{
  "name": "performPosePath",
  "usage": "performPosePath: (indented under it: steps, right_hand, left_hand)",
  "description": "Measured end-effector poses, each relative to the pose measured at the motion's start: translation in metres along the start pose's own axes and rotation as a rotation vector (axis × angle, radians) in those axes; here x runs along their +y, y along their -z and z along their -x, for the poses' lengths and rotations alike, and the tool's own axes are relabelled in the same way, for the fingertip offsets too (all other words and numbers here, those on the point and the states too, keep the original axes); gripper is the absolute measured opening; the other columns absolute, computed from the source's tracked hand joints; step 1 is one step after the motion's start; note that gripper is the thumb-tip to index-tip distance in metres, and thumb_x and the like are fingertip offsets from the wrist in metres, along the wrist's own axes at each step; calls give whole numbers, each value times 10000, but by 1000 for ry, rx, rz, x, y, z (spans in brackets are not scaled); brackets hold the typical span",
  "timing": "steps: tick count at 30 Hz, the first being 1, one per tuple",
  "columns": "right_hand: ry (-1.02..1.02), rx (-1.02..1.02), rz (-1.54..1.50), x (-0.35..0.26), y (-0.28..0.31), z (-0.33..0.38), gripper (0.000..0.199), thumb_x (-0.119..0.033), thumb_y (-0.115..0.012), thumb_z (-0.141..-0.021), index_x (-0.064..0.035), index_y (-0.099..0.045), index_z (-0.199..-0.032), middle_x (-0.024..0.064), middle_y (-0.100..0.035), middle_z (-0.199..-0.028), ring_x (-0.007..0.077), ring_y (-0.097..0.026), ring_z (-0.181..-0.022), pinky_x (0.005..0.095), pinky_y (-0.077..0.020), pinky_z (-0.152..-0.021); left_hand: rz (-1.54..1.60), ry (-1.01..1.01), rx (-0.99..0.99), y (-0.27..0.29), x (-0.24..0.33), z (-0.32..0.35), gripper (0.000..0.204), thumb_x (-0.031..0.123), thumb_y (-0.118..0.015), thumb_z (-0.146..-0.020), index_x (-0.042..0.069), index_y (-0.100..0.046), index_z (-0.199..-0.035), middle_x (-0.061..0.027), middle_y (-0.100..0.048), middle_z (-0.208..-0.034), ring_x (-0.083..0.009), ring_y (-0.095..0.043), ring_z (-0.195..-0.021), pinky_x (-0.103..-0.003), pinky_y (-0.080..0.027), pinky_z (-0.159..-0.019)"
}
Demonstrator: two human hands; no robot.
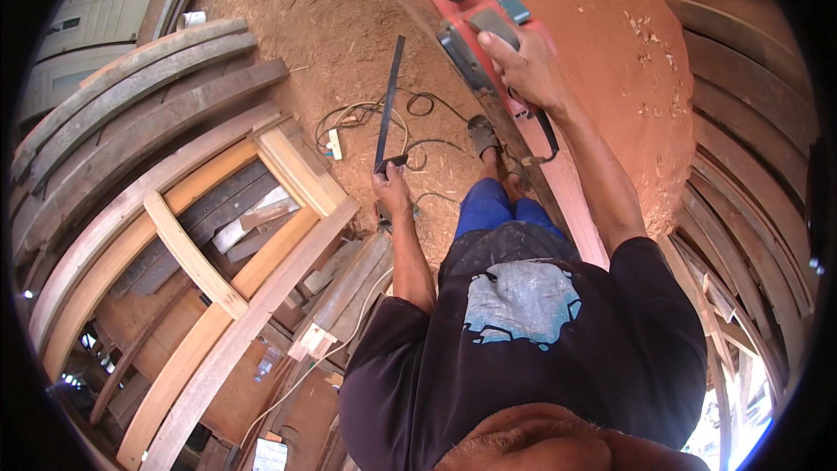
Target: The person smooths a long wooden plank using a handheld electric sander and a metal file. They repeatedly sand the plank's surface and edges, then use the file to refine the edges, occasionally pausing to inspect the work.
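Note:
My right hand (pixel 529 65) is wrapped round the handle of a red and black electric hand planer (pixel 475 30). The planer rests on a long reddish wooden beam (pixel 571 209) that runs from the top of the view down past my right side. A black cord leaves the back of the tool. In my left hand (pixel 392 189) is a try square (pixel 388 113), gripped at its dark stock, with the long dark blade pointing away from me. The square is held out to the left, apart from the beam.
A wooden frame (pixel 196 275) with crossbars leans among stacked boards (pixel 148 113) at the left. More planks (pixel 741 96) line the right side. Coiled cables and a white power strip (pixel 335 145) lie on the dirt floor, with wood shavings (pixel 647 30) scattered to the right.

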State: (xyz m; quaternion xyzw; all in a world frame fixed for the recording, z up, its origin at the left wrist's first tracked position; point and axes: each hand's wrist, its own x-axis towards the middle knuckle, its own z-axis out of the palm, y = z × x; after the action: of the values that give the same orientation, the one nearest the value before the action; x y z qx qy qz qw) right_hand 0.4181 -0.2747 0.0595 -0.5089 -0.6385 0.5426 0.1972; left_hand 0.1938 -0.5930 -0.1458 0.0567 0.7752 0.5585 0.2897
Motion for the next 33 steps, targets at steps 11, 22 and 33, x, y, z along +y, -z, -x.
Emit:
performPosePath:
  steps: [11,22,33]
  right_hand:
    - [113,16,-21,-70,-30,-179,446,-512,-537,-1007,-86,-668,-1024,-20,-554,-690,93,-531,-573,272,-442,-510]
    - [-88,60,-539,23,41,-87,466,-499,-558,-1005,-68,-676,-1136,-13,-559,-704,89,-537,-574,262,-441,-513]
    - [-426,475,-453,144,123,234,460,-513,-568,-999,-55,-614,-984,-38,-530,-689,57,-492,-548,232,-398,-479]
  left_hand:
    - [40,-1,87,35,27,8,144,63,-551,-1023,-47,-531,-1113,-127,-625,-1053,-199,-656,-953,-333,-592,-864]
    - [8,-113,-50,-11,67,-9,157,49,-558,-1018,-70,-537,-1119,-127,-629,-1004,-188,-657,-919,-324,-608,-837]
    - [-568,-687,-473,-96,76,73,118,81,-661,-924,-8,-665,-1003,-161,-670,-845,-287,-662,-768,-392,-514,-702]
